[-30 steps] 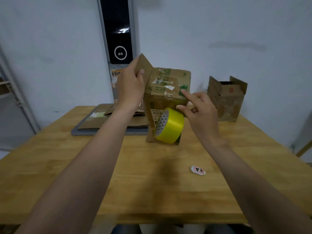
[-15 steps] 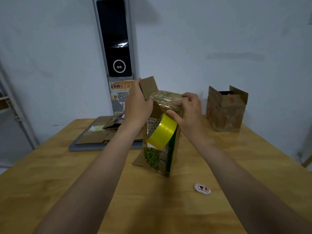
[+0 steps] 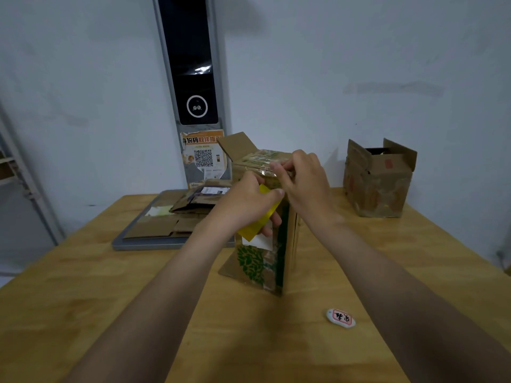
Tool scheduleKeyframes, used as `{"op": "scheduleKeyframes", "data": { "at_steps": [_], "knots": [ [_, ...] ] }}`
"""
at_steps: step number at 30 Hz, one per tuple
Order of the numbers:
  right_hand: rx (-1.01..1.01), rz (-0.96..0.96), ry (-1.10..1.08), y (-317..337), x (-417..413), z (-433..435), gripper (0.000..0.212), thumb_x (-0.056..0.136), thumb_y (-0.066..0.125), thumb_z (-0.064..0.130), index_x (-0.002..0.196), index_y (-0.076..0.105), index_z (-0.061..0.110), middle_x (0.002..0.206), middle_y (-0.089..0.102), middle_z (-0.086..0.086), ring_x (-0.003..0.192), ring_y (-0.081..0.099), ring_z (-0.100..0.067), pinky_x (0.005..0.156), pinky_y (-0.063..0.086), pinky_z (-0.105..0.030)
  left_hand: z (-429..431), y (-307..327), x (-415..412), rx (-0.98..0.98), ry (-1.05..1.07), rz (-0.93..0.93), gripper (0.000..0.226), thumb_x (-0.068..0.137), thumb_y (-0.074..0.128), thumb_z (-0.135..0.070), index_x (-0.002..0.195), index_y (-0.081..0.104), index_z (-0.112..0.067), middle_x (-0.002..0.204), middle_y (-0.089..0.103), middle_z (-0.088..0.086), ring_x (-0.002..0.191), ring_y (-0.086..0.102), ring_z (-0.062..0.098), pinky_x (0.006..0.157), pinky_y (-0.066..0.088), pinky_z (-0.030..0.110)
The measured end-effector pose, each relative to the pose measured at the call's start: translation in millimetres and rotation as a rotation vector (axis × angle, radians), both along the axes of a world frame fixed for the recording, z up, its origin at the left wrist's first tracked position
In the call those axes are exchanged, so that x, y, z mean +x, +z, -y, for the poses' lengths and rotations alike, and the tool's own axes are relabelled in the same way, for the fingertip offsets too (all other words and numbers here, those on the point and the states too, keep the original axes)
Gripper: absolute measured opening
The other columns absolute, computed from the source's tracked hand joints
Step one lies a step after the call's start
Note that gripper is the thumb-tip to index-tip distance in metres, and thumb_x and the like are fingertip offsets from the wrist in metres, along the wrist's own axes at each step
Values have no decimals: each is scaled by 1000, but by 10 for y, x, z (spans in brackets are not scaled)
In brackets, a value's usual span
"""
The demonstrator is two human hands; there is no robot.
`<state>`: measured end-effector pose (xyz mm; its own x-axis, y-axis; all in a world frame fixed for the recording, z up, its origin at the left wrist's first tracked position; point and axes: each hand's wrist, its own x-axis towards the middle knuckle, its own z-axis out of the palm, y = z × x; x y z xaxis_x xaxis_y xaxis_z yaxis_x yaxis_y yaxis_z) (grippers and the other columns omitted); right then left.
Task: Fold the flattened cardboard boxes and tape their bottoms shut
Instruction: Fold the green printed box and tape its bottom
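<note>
A brown cardboard box with green print stands on end in the middle of the wooden table, one flap sticking up at its back. My left hand grips the yellow tape roll against the box's near side. My right hand pinches the clear tape at the box's top edge. Most of the roll is hidden by my left hand.
A grey tray with flattened cardboard boxes lies at the back left. A folded box with open flaps stands at the back right. A small white oval tag lies near the front right. A tall dark panel rises against the wall.
My left hand left the box's back flap and took hold of the yellow tape roll. My right hand let go of the roll and now pinches tape at the top edge.
</note>
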<state>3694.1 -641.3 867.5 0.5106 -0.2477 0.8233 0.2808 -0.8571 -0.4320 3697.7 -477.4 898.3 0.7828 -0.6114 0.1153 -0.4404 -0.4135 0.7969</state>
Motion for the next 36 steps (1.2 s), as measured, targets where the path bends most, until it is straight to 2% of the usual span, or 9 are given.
{"op": "scheduleKeyframes", "data": {
  "at_steps": [3,8,13,20,26,30,33,34,36],
  "knots": [
    [2,-32,21,15,2,6,33,96,61,52,81,50,25,82,56,14,88,48,-12,71,48,-40,-20,62,42,15,-27,27,15,104,54,-37,100,41,-32,74,79,0,58,75,21,44,52,21],
    [-38,-18,-50,47,-25,21,40,90,58,63,80,50,25,78,50,16,84,48,-13,63,46,-36,-25,55,76,44,-76,-26,19,104,56,-38,106,39,-29,76,79,3,60,76,22,49,57,25],
    [-183,-37,-134,-114,18,-50,55,93,40,62,104,56,11,104,55,-2,98,48,-23,75,43,-39,-17,100,138,47,-115,-25,21,101,54,-35,90,58,-18,75,78,8,61,76,25,46,55,24],
    [-273,7,-215,-144,67,-19,47,95,57,56,106,59,10,103,56,-3,97,51,-23,74,48,-38,-190,-73,408,256,3,-62,37,106,51,-40,129,48,-12,75,79,7,61,76,23,57,61,33],
    [-341,-2,-256,-132,42,-67,44,98,59,51,108,59,8,105,58,-7,98,53,-27,72,49,-39,-146,-72,449,215,31,-21,17,107,50,-36,112,60,-22,72,78,6,52,73,21,45,53,25],
    [-173,-139,-53,-114,-82,21,55,96,57,55,131,50,14,127,57,-3,116,52,-17,88,55,-38,-120,-82,403,172,80,32,28,109,49,-36,103,69,-17,69,77,5,48,70,20,43,51,22],
    [-101,-178,44,-285,-305,95,73,97,53,58,152,28,18,150,45,-5,138,41,-20,112,39,-34,-110,-112,369,144,118,71,28,108,50,-36,98,72,-20,67,76,4,48,69,19,43,50,22],
    [-125,-184,-11,-383,-401,135,70,99,53,55,152,28,17,150,43,-6,139,39,-23,113,36,-35,-100,-119,360,131,128,77,29,108,50,-34,96,73,-19,67,76,4,46,68,18,42,50,21],
    [-217,-299,-143,-595,-596,258,48,99,58,42,139,47,17,133,55,-3,125,47,-26,103,44,-36,-79,-137,336,102,145,76,32,108,51,-31,94,74,-15,66,76,6,42,66,16,40,49,20]
  ]
}}
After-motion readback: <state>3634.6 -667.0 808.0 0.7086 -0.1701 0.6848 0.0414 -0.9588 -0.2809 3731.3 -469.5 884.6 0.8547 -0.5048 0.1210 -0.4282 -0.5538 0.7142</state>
